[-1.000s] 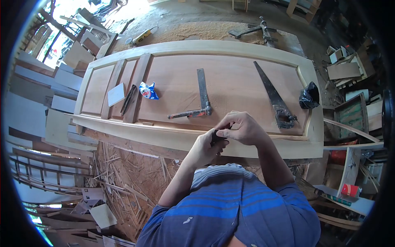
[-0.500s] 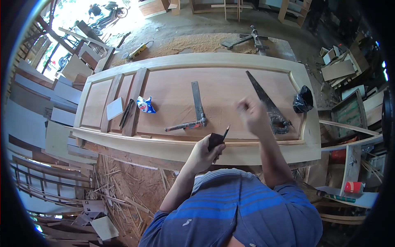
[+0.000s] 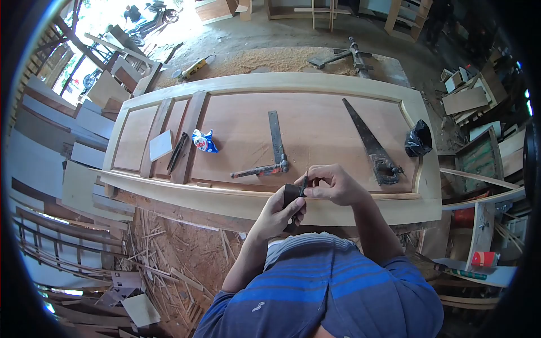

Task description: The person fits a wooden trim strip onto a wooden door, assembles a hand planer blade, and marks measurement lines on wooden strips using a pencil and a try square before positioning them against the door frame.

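My left hand [image 3: 274, 218] is closed around a dark, flat, block-like object [image 3: 291, 194]; its exact kind is unclear. A pencil [image 3: 306, 183] stands upright against that object's right side. My right hand [image 3: 336, 187] pinches the pencil with thumb and fingers, touching my left hand's load. Both hands are above the near rail of a wooden panel door [image 3: 236, 197]. Beyond them a hammer [image 3: 256, 170] lies on the door, its head against a flat metal blade [image 3: 275, 132]. To the right is a handsaw [image 3: 363, 132], handle toward me.
A blue-and-white packet [image 3: 204, 141], dark slim tools [image 3: 178, 152] and a white square piece [image 3: 161, 145] lie on the door's left. A black plastic bag [image 3: 418, 139] sits at its right end. Beyond are a yellow power tool [image 3: 195, 68] and a clamp [image 3: 356, 56]. Wood scraps [image 3: 163, 259] litter the floor.
My right hand has come down and left from over the door to my left hand, and now grips the pencil. The view has shifted slightly.
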Action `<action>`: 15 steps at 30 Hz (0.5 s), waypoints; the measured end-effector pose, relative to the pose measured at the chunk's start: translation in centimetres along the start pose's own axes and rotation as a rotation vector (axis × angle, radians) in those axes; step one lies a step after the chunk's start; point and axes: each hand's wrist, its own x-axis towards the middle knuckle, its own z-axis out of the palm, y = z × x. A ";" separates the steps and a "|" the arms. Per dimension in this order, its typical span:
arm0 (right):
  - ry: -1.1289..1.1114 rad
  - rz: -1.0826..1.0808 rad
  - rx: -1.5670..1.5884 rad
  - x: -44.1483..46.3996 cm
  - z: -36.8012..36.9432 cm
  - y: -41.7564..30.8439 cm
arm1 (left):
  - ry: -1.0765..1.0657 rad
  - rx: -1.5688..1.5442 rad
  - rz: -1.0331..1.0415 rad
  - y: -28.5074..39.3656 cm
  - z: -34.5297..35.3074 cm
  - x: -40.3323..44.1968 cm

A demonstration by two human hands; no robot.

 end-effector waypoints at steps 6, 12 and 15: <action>-0.065 -0.089 -0.125 0.3 -0.2 -0.9 | -0.174 -0.176 -0.016 -0.2 -0.2 -0.7; 0.072 0.186 -0.167 0.3 0.9 -1.2 | -0.113 -0.049 0.008 -1.1 -0.4 -0.9; 0.126 0.201 -0.184 0.6 1.4 -0.8 | -0.064 0.053 0.003 -0.8 -0.5 -1.0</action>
